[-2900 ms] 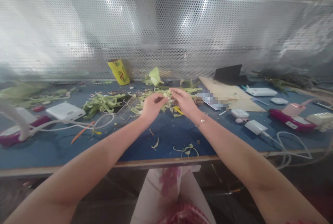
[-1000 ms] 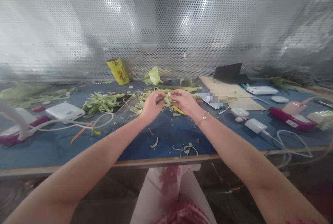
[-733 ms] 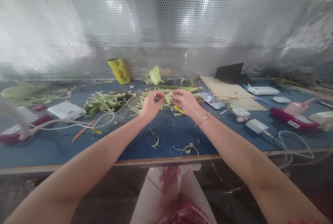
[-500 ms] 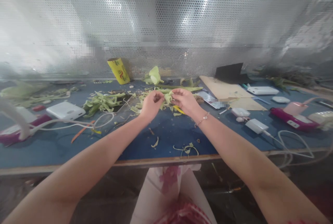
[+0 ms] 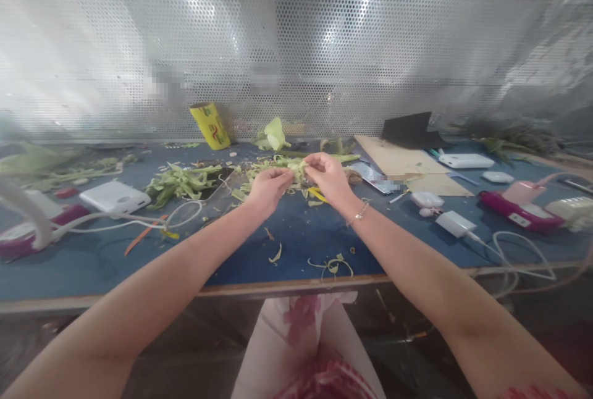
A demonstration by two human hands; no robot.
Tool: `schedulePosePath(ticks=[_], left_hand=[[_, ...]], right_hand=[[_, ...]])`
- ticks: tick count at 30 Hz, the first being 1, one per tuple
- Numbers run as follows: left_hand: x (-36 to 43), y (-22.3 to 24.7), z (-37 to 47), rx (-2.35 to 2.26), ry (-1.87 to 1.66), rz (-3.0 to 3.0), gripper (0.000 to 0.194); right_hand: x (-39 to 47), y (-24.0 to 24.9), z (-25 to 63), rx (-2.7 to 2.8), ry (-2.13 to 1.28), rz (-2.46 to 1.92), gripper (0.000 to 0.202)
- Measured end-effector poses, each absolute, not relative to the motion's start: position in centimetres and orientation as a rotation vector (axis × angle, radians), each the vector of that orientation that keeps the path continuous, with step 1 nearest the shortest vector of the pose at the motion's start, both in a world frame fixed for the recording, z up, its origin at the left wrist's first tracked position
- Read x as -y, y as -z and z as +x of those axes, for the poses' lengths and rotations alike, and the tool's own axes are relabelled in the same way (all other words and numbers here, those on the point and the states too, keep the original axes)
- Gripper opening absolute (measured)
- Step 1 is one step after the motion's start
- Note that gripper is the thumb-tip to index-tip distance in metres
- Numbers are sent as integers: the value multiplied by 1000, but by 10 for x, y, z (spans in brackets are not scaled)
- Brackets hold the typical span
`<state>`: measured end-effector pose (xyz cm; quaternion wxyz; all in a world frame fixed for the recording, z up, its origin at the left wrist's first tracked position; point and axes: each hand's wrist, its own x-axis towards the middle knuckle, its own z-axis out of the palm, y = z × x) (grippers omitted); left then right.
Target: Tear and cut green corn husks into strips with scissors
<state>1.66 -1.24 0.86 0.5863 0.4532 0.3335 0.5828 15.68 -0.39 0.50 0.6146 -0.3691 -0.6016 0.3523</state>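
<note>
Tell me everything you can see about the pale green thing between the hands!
The pale green piece looks like a bit of plant, small and uneven in outline. The right hand pinches one side; the left hand is at the other, perhaps touching. Green scraps lie around there on the blue table. Finer details are blurred.

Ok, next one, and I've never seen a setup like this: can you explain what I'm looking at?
There is no machine: these are a person's two bare hands, seen from a camera worn on their head, looking forward and down. The right hand pinches a pale green plant piece; the left hand has its fingertips beside it, but whether they grip is unclear. On the blue tabletop lie a green stem pile, a yellow printed tube and a white charger. Behind stands a perforated metal screen.
</note>
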Motion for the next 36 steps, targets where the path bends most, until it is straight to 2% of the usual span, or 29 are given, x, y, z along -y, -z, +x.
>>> schedulePosePath(ticks=[5,21,36], left_hand=[[11,-9,14,-757,-1326,986,15],[4,-4,11,-641,-1250,909,9],[8,-4,14,-816,-1260,985,18]], right_hand=[[8,-4,156,1557,-454,-837,10],[11,-7,155,1539,-372,-905,6],[10,-5,157,1603,-265,-958,5]])
